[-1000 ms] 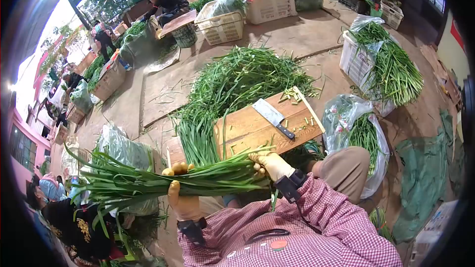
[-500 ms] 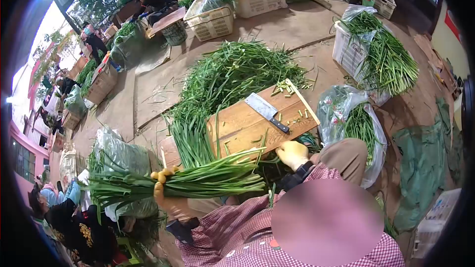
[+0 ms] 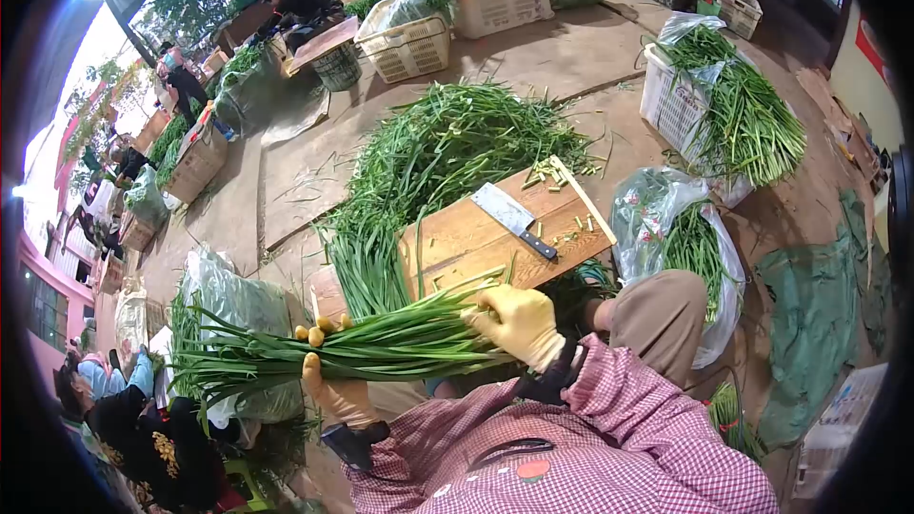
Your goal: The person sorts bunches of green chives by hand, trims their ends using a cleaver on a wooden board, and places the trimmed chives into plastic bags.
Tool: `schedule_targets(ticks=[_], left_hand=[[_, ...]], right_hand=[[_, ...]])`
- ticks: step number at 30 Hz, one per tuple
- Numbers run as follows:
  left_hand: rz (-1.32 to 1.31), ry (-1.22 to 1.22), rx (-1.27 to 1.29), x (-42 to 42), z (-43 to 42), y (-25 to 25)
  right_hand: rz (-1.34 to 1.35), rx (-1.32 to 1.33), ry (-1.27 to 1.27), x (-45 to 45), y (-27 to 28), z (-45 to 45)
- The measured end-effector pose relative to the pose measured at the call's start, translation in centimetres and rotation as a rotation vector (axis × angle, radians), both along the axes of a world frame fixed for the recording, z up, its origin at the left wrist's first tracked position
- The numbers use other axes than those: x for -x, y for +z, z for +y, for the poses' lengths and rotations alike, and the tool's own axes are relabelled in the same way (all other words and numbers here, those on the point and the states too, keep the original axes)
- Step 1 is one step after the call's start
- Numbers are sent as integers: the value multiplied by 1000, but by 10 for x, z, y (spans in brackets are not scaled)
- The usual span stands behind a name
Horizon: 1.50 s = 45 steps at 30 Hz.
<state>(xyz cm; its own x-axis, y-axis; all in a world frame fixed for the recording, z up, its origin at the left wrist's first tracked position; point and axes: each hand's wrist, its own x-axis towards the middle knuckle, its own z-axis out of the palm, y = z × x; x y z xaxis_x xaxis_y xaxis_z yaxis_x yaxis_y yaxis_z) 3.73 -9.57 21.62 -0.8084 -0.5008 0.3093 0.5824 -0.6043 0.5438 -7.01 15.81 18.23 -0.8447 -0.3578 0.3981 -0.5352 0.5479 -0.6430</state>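
Note:
A bunch of garlic chives (image 3: 419, 338), long and green with pale stem ends, lies sideways in front of my body. My left hand (image 3: 328, 376), in a yellowish glove, is closed around its leafy half. At the stem ends, my right hand (image 3: 519, 324) in a yellow glove pinches some stalks; its fingertips are partly hidden. Just beyond is a wooden board (image 3: 466, 238) with a cleaver (image 3: 514, 217) resting flat on it. Short cut stem pieces (image 3: 547, 173) are scattered near its far right corner.
A big heap of loose chives (image 3: 457, 138) lies behind the board. To the right stand an open plastic bag of greens (image 3: 690, 247) and a white crate (image 3: 666, 100) piled with greens. Another filled bag (image 3: 233, 300) is at left. Other people sit near crates further back.
My right hand has risen from beside the board and moved left onto the stem ends of the bunch. My left hand keeps its hold, with the bunch nearly in the same place.

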Motion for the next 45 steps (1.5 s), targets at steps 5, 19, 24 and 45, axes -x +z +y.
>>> schedule_targets(ticks=[5, 19, 24, 45], left_hand=[[40, 38, -198, -2, -8, -6], [23, -11, -165, 1, -18, -26], [10, -25, -159, 2, -17, -27], [68, -8, -196, -2, -49, -28]], right_hand=[[-89, 59, 32, -5, -7, 15], [-1095, 617, 246, -5, -37, 1], [-1315, 744, 378, -1, -42, -4], [-1221, 537, 470, 18, -44, 28]])
